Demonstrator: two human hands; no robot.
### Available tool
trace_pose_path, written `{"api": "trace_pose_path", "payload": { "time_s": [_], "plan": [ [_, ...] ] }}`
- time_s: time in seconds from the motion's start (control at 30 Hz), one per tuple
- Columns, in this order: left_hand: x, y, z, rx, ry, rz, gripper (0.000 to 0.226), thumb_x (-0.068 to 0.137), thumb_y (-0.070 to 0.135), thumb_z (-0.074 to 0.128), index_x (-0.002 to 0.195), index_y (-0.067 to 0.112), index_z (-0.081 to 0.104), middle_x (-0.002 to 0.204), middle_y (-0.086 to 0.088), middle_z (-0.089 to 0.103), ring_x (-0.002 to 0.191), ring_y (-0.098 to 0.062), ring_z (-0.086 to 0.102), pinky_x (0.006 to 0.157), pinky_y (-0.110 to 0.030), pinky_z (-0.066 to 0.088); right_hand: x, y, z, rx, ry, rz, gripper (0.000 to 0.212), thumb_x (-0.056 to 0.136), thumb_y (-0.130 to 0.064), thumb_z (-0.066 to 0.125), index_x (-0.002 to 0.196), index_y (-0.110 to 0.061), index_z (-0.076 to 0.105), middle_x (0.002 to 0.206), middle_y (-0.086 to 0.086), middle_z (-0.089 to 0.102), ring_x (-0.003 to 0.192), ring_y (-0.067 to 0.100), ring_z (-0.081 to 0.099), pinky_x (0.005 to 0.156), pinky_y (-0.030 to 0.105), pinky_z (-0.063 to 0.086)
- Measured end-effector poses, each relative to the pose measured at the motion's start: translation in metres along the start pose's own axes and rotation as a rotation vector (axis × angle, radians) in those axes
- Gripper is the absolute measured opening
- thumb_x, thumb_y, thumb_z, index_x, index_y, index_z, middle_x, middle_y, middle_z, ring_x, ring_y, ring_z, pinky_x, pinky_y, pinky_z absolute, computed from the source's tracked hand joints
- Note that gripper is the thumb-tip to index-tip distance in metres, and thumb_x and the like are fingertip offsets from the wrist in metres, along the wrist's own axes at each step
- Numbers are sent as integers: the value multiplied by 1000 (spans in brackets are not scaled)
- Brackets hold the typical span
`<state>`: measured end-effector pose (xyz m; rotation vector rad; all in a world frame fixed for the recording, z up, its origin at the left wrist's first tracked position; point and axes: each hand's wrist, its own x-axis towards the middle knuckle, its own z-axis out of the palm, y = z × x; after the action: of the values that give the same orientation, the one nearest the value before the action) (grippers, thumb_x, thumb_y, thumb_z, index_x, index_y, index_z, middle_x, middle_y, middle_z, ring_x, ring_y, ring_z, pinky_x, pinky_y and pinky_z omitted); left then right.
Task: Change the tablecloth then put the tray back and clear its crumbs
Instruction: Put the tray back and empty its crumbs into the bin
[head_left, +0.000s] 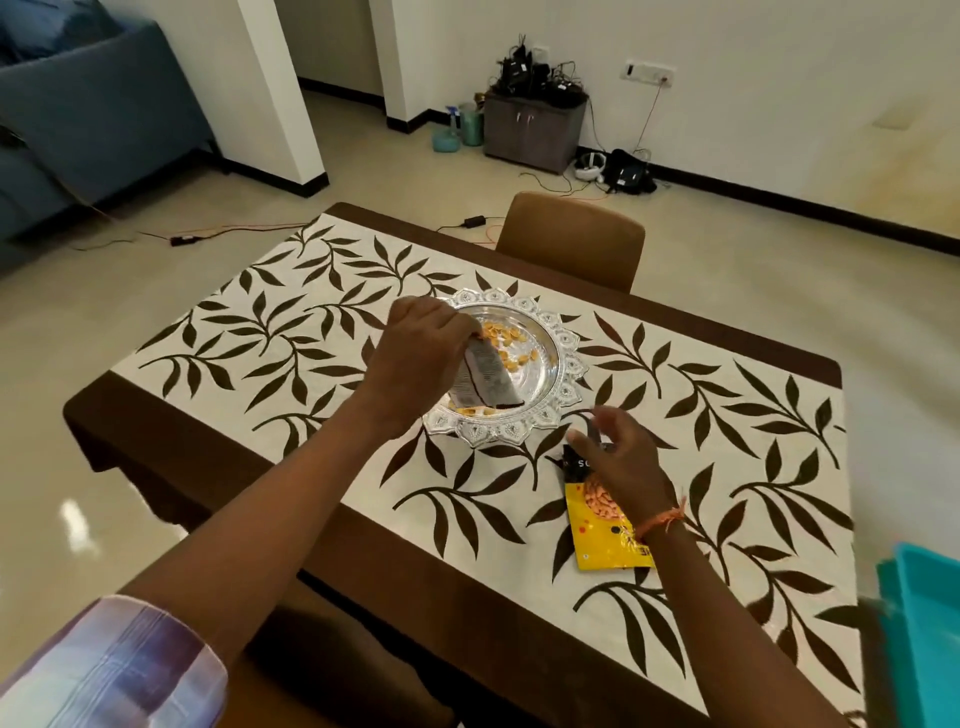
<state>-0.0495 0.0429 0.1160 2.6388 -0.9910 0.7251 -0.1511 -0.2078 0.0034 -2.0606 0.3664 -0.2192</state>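
— Where's the tray now?

— On the table (644, 325), sitting on the leaf-print tablecloth (270, 332) near its middle. It's the silver tray (563, 382) with the scalloped rim, and there are orange crumbs (511, 347) scattered across its far side, with a few more at the near rim.

— And your left hand?

— My left hand (415, 358) is over the tray's left part. Its fingers are curled round the top of a dark-and-silver snack packet (480, 376) — the packet hangs tilted, its lower end down inside the tray, just above those near crumbs.

— The right one?

— My right hand (621, 457) is just off the tray's near-right rim, above the cloth. Its fingers pinch the dark top edge of a yellow packet (605, 535) that lies flat on the tablecloth under my wrist. There's an orange thread band (662, 522) on that wrist.

— Anything else about?

— A brown chair (571, 239) is pushed in at the far side of the table. Something teal (922, 623) shows at the right edge of my view; I can't tell what it is. Beyond the table there's a small cabinet (530, 127) by the wall with cables piled on it, and a blue sofa (88, 114) off to the left.
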Motion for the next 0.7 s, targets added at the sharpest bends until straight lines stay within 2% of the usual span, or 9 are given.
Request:
{"api": "trace_pose_path", "payload": {
  "time_s": [0.13,0.2,0.23,0.33,0.37,0.43,0.5,0.6,0.7],
  "plan": [
    [9,24,-3,-137,11,20,17,86,11,63,102,13,68,97,-6,72,90,-27,65,87,-41,42,3,-51,5,95,-106,-233,76,72,-47,79,137,-27,45,135,-13,50,125,0,46,99,18,41],
    [13,38,-3,-221,9,50,16,88,14,59,101,13,69,96,-5,71,90,-25,65,86,-40,42,6,-64,6,91,-158,-281,72,73,-42,80,135,-27,46,128,-14,55,119,-3,51,93,11,45],
    [14,46,-3,-263,5,64,19,90,18,55,100,13,69,96,-4,71,90,-24,65,86,-40,43,7,-68,6,83,-165,-299,61,76,-37,78,130,-25,51,119,-12,61,110,0,58,86,13,50],
    [18,65,2,-365,-3,76,28,92,25,47,100,12,70,96,-4,71,92,-23,63,86,-42,47,8,-62,5,-16,-83,-374,26,86,-22,70,110,-13,67,94,0,71,85,16,68,71,34,57],
    [19,70,7,-383,-3,67,27,92,24,48,104,11,69,100,-6,70,96,-24,62,88,-41,47,7,-55,1,-38,-59,-372,20,87,-21,68,106,-13,70,91,1,72,82,15,68,69,35,56],
    [18,77,18,-384,-24,22,28,92,19,56,117,10,64,113,-8,67,109,-25,59,94,-38,43,5,-38,-11,3,-21,-301,17,90,-21,65,105,-16,71,91,-3,73,82,8,68,69,29,56],
    [13,76,31,-381,-77,-66,37,91,18,62,126,10,58,123,-10,63,116,-26,56,98,-38,43,1,-18,-26,43,93,-209,18,90,-19,65,106,-14,72,93,-2,73,84,11,69,71,31,56],
    [-7,64,57,-363,-195,-245,39,94,20,58,131,9,55,129,-11,60,119,-28,54,99,-39,42,1,17,-47,-100,352,-105,15,90,-20,64,96,-9,73,85,6,72,76,20,66,68,39,55],
    [-30,52,81,-253,-361,-321,44,97,27,53,136,6,50,135,-13,56,125,-30,50,106,-43,37,3,47,-52,-354,399,-64,21,90,-25,58,89,-10,72,78,10,71,66,25,63,61,32,49]
  ]
}}
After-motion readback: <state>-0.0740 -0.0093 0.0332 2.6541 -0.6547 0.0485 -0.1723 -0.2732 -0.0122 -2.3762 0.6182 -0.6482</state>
